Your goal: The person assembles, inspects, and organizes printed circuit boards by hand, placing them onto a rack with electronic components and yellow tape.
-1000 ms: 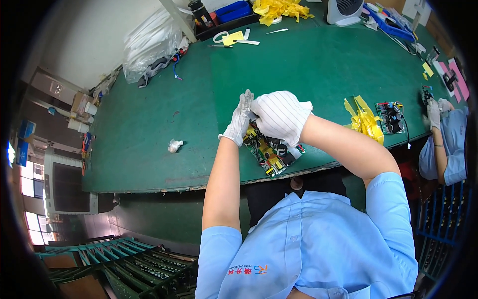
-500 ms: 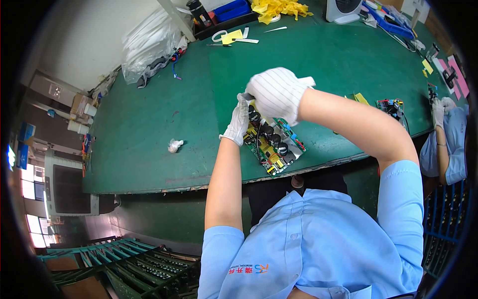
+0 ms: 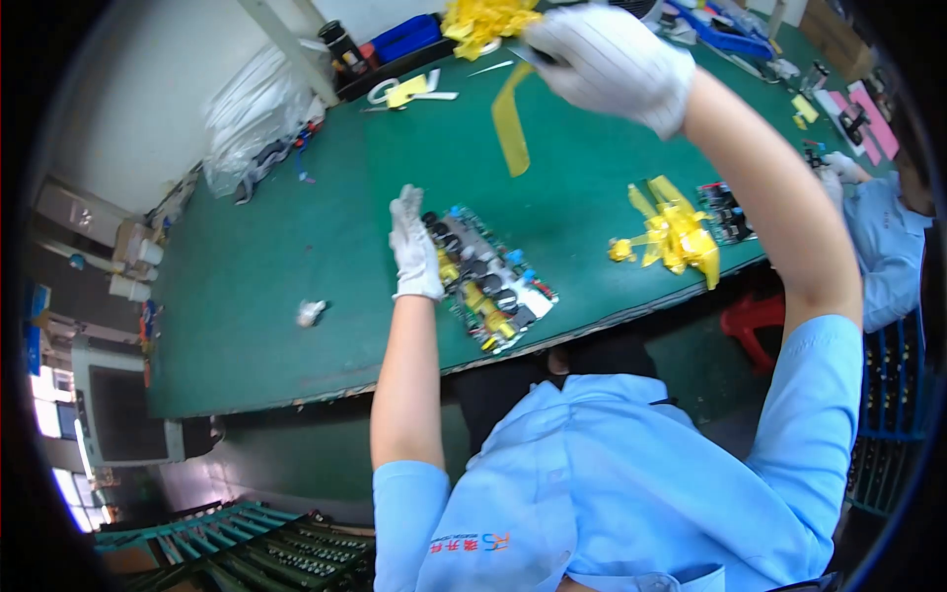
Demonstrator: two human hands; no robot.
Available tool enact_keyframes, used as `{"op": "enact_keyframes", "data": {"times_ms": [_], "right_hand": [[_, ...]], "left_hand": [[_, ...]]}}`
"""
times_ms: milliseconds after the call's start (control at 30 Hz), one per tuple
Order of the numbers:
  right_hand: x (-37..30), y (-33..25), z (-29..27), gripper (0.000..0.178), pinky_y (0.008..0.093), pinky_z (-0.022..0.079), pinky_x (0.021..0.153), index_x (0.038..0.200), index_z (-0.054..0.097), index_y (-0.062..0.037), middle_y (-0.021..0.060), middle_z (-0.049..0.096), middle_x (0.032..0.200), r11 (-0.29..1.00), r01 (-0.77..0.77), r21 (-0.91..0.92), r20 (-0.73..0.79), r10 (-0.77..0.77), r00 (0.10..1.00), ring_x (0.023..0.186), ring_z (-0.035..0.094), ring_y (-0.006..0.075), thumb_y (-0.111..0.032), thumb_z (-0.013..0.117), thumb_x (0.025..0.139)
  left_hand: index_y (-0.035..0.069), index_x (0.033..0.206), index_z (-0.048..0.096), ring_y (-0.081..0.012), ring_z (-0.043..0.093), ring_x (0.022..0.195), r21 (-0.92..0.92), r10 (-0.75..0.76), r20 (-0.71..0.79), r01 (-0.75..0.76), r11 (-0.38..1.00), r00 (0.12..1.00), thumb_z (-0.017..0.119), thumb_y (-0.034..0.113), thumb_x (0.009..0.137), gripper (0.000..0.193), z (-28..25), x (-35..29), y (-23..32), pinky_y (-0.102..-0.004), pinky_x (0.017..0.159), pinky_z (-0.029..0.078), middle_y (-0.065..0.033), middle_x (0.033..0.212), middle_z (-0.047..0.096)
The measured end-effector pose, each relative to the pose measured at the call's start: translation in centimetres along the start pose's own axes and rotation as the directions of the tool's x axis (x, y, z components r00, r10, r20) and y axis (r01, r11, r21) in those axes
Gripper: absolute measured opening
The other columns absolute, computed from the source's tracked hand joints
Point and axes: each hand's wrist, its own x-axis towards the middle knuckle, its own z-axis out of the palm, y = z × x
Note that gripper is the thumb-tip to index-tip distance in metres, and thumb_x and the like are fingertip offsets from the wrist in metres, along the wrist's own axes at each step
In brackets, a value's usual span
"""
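Note:
My right hand (image 3: 617, 69), in a white striped glove, is raised over the far part of the table. Its closed fingers hold a strip of yellow tape (image 3: 510, 128), which hangs down. Something dark shows at those fingertips, too blurred to name. A green circuit board (image 3: 483, 271) with black capacitors and yellow-wrapped parts lies slanted near the table's front edge. Along its left side stands my gloved left hand (image 3: 413, 247), fingers stretched out and holding nothing; whether it touches the board I cannot tell.
Crumpled yellow tape (image 3: 681, 237) lies right of the board, beside another circuit board (image 3: 727, 209). A co-worker's gloved hands (image 3: 838, 168) work at the far right. More yellow tape (image 3: 483, 22) and a blue bin (image 3: 406, 37) stand at the back. A white crumpled scrap (image 3: 311, 312) lies left.
My right hand has swung up and away from the board with the tape strip. My left hand stays beside the board, its fingers now apart from the right hand. The view has shifted right.

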Motion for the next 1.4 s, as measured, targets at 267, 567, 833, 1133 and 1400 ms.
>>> {"op": "enact_keyframes", "data": {"times_ms": [267,567,833,1133,1400], "right_hand": [[-24.0,-0.3,-2.4,0.016,0.04,0.047,0.055,0.083,0.056,-0.0125,0.0065,0.057,0.071,0.955,-0.295,-0.017,0.201,0.293,0.935,0.064,0.061,0.0272,-0.013,0.068,0.072],[-35.8,-6.0,-1.7,0.054,0.0441,0.049,0.055,0.129,0.051,-0.0054,0.0094,0.063,0.078,0.87,-0.457,-0.186,0.47,0.487,0.736,0.067,0.065,0.0269,-0.018,0.067,0.079],[-40.1,-7.7,-2.8,0.069,0.0472,0.051,0.056,0.143,0.037,-0.0025,0.0134,0.065,0.084,0.609,-0.718,-0.337,0.539,0.75,0.383,0.07,0.067,0.0316,-0.02,0.068,0.084],[-43.7,-9.5,0.6,0.069,0.0444,0.053,0.059,0.144,0.038,0.0007,0.0187,0.067,0.092,0.518,-0.835,-0.187,0.285,0.842,0.459,0.069,0.067,0.0347,-0.013,0.069,0.084],[-46.5,-9.7,-0.2,0.068,0.0453,0.053,0.061,0.141,0.042,-0.0018,0.0171,0.067,0.092,0.44,-0.832,-0.338,0.293,0.889,0.352,0.072,0.067,0.0341,-0.029,0.071,0.087]], "left_hand": [[0.0,0.134,0.053,-0.0293,0.057,0.121,0.29,0.518,0.272,-0.583,0.759,0.811,0.052,0.021,0.102,0.039,11.9,-5.0,3.1,-0.0384,0.107,0.042,-0.0184,0.128,0.06],[0.011,0.129,0.058,-0.0362,0.05,0.13,0.446,0.078,0.836,-0.756,0.479,0.543,0.044,0.032,0.099,0.039,25.0,-13.2,-1.1,-0.0516,0.11,0.036,-0.0185,0.135,0.057],[0.008,0.12,0.065,-0.0386,0.055,0.123,0.401,0.17,0.798,-0.72,0.566,0.578,0.043,0.03,0.1,0.036,21.2,-9.4,-0.7,-0.0478,0.107,0.04,-0.02,0.127,0.062],[0.006,0.131,0.055,-0.0371,0.05,0.13,0.325,0.249,0.863,-0.861,0.391,0.439,0.057,0.024,0.092,0.043,22.7,-14.1,2.5,-0.0513,0.112,0.035,-0.0197,0.134,0.057],[0.006,0.138,0.048,-0.0379,0.046,0.134,0.389,0.063,0.894,-0.839,0.381,0.443,0.048,0.046,0.097,0.057,25.4,-14.3,-1.6,-0.0568,0.112,0.031,-0.022,0.139,0.052]]}}
